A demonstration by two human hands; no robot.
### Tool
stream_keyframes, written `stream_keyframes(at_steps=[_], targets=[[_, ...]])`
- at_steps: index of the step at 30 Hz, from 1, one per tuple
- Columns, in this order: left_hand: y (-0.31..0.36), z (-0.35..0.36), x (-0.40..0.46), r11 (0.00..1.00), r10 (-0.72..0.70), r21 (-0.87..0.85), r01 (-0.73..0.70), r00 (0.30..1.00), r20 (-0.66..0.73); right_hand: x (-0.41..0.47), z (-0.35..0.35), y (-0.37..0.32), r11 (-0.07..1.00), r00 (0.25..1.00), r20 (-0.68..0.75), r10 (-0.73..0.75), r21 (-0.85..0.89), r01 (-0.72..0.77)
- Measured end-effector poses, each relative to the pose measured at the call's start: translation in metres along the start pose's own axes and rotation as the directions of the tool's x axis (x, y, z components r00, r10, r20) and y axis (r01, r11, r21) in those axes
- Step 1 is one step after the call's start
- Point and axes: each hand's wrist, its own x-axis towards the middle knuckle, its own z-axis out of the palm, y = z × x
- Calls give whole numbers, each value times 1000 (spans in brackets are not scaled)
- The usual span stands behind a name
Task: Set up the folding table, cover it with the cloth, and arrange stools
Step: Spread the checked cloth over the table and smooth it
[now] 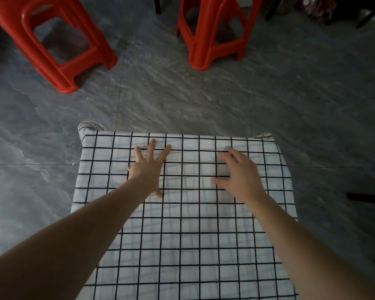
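A white cloth with a black grid [182, 234] covers the whole top of the small table, and its far corners hang over the edge. My left hand [148, 168] lies flat on the cloth near the far edge with its fingers spread. My right hand [238, 176] is beside it on the cloth, fingers straight and blurred by motion. Two red plastic stools stand on the floor beyond the table, one at the far left [52, 40] and one at the far middle [214, 33].
Grey marbled floor tiles [182, 94] surround the table. Dark furniture legs [366, 14] show at the top right, and a dark bar [366, 197] juts in at the right edge.
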Motion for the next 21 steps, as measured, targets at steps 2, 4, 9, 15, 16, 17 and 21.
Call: stream_keyframes(at_steps=[2, 4, 9, 15, 16, 17, 21], targets=[[0, 0, -1, 1000, 3, 3, -3, 1000, 1, -21, -15, 59, 968, 969, -19, 246, 48, -245], [0, -1, -1, 1000, 3, 5, -3, 1000, 1, -46, -29, 111, 858, 860, 28, 510, 63, -510], [2, -2, -1, 1000, -3, 15, 3, 1000, 4, -90, -42, 147, 694, 694, -1, 720, -15, -720], [2, 0, -1, 1000, 0, 21, 0, 1000, 1, -60, -14, 13, 986, 993, -66, 97, 143, -87], [1, 0, -2, 1000, 4, 20, -4, 1000, 1, -53, -5, -16, 986, 1000, -22, 11, 165, -7], [1, 0, -2, 1000, 9, 14, -9, 1000, 0, -48, 5, -41, 986, 999, 25, -40, 161, 36], [-4, 4, -6, 999, 33, -19, -33, 999, -19, -36, 27, -83, 996, 990, 131, 59, 64, -68]])
